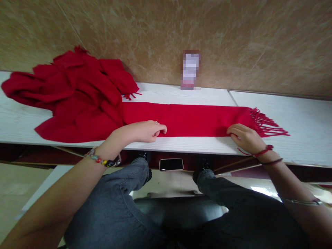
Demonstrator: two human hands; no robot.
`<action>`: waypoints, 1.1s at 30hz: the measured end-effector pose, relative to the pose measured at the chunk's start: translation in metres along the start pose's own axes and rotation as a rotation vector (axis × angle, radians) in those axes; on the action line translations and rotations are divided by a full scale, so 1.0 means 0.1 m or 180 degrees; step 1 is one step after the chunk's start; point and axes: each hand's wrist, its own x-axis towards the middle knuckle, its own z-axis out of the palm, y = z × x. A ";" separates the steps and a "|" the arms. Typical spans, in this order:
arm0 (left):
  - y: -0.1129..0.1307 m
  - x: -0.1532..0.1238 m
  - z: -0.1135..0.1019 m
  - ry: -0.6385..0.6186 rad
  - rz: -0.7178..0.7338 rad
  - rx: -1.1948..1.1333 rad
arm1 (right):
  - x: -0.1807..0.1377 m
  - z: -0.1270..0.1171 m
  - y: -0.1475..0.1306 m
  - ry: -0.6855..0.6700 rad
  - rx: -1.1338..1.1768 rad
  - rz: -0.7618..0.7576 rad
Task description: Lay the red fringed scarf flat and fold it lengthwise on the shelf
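Observation:
A red fringed scarf [192,117] lies stretched flat across the white table [298,117], its right end ending in tassels. My left hand [145,131] rests on the scarf's near edge at the middle, fingers curled and pinching the cloth. My right hand [243,136] presses the near edge close to the tasselled end, fingers bent on the fabric. More red scarf cloth [75,97] is heaped at the table's left, joining the flat strip.
A brown marbled wall stands behind the table. A small blurred card [190,71] leans against it at the table's back. A dark phone [171,164] lies on a lower ledge under the table edge. My knees in grey jeans are below.

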 end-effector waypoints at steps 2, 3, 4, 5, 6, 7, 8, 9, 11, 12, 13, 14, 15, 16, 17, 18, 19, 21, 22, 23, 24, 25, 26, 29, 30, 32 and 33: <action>-0.01 0.02 0.03 -0.0103 -0.0119 -0.0198 | 0.01 -0.01 0.00 -0.0100 0.0008 0.0018; -0.01 0.02 0.04 -0.0121 -0.0154 -0.0288 | 0.01 -0.01 0.00 -0.0121 0.0004 0.0041; -0.02 0.02 0.04 -0.0115 -0.0164 -0.0344 | 0.01 -0.02 -0.01 -0.0134 0.0000 0.0057; -0.02 0.03 0.03 -0.0079 -0.0184 -0.0349 | 0.02 -0.02 -0.01 -0.0141 0.0000 0.0062; -0.02 0.04 0.03 -0.0006 -0.0224 -0.0307 | 0.02 -0.02 -0.02 -0.0144 0.0005 0.0056; -0.01 0.06 0.03 0.0120 -0.0281 -0.0228 | 0.03 -0.02 -0.02 -0.0149 0.0017 0.0047; 0.00 0.08 0.04 0.0289 -0.0347 -0.0137 | 0.03 -0.02 -0.02 -0.0156 0.0037 0.0037; 0.02 0.12 0.05 0.0484 -0.0410 -0.0060 | 0.03 -0.02 -0.02 -0.0166 0.0055 0.0037; 0.08 0.21 0.10 0.0870 -0.0466 0.0010 | 0.02 0.00 0.00 -0.0193 0.0066 0.0083; 0.11 0.26 0.14 0.0998 -0.0450 0.0007 | 0.01 0.02 0.02 -0.0197 0.0055 0.0128; 0.13 0.32 0.18 0.1046 -0.0418 -0.0014 | -0.01 0.03 0.04 -0.0204 0.0038 0.0176; 0.15 0.37 0.23 0.1007 -0.0388 -0.0048 | -0.03 0.04 0.07 -0.0213 0.0020 0.0228; 0.17 0.41 0.26 0.0897 -0.0376 -0.0085 | -0.06 0.05 0.11 -0.0226 -0.0001 0.0286; 0.18 0.45 0.30 0.0740 -0.0382 -0.0122 | -0.10 0.05 0.15 -0.0265 -0.0033 0.0354; 0.17 0.48 0.33 0.0582 -0.0408 -0.0156 | -0.13 0.04 0.20 -0.0324 -0.0090 0.0450; 0.17 0.50 0.35 0.0460 -0.0443 -0.0182 | -0.18 0.03 0.26 -0.0405 -0.0170 0.0569; 0.16 0.51 0.36 0.0385 -0.0474 -0.0201 | -0.22 0.02 0.32 -0.0491 -0.0279 0.0726; 0.13 0.52 0.36 0.0311 -0.0509 -0.0227 | -0.33 -0.02 0.45 -0.0684 -0.0528 0.1081; 0.11 0.52 0.36 0.0291 -0.0516 -0.0239 | -0.39 -0.03 0.51 -0.0765 -0.0642 0.1249; 0.09 0.52 0.35 0.0265 -0.0526 -0.0253 | -0.44 -0.04 0.57 -0.0809 -0.0740 0.1390; 0.08 0.52 0.34 0.0235 -0.0536 -0.0268 | -0.49 -0.05 0.63 -0.0814 -0.0823 0.1498; 0.06 0.52 0.33 0.0206 -0.0546 -0.0280 | -0.54 -0.06 0.67 -0.0781 -0.0891 0.1573; 0.04 0.51 0.33 0.0182 -0.0558 -0.0288 | -0.58 -0.06 0.70 -0.0720 -0.0941 0.1620; -0.01 0.51 0.31 0.0149 -0.0625 -0.0277 | -0.64 -0.07 0.73 -0.0493 -0.1025 0.1755; -0.02 0.51 0.30 0.0142 -0.0647 -0.0268 | -0.64 -0.08 0.73 -0.0447 -0.1019 0.1797; -0.01 0.52 0.28 0.0140 -0.0704 -0.0260 | -0.63 -0.10 0.71 -0.0372 -0.0989 0.1875; 0.00 0.53 0.27 0.0169 -0.0716 -0.0256 | -0.62 -0.11 0.70 -0.0346 -0.0974 0.1910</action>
